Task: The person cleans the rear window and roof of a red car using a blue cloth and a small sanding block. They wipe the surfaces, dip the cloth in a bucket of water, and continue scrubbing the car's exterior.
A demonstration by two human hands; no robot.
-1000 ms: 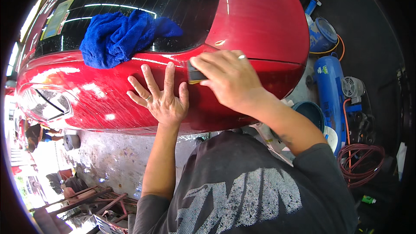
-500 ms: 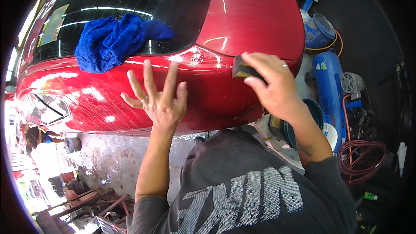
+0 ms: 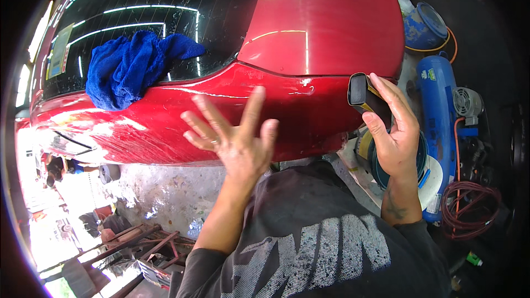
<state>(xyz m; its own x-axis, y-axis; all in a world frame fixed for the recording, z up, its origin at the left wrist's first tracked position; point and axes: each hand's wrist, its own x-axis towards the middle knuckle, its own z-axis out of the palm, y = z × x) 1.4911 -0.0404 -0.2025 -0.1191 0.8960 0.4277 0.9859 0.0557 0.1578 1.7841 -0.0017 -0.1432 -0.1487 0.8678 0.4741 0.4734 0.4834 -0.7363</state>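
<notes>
A dark sanding block [image 3: 361,94], wrapped in sandpaper, is pinched between the thumb and fingers of my right hand [image 3: 402,132] at the right end of the car's side. Its flat end faces left. Spread fingers mark my left hand [image 3: 240,143], which holds nothing and is over the glossy red car panel [image 3: 306,111]; its fingers are slightly blurred, and I cannot tell if they touch the paint. Up and to the left, a crumpled blue microfibre cloth [image 3: 124,72] lies across the edge of the dark rear window [image 3: 221,16].
To the right stand a blue air compressor tank [image 3: 436,99], a blue-stained bucket [image 3: 425,26] and a coiled dark red hose [image 3: 469,209]. A dark green tub [image 3: 422,157] sits below my right hand. Metal frame parts [image 3: 160,243] lie at the lower left.
My right hand has lifted the sanding block off the panel and moved right, tilting it. My left hand has moved right along the panel. The view has shifted slightly.
</notes>
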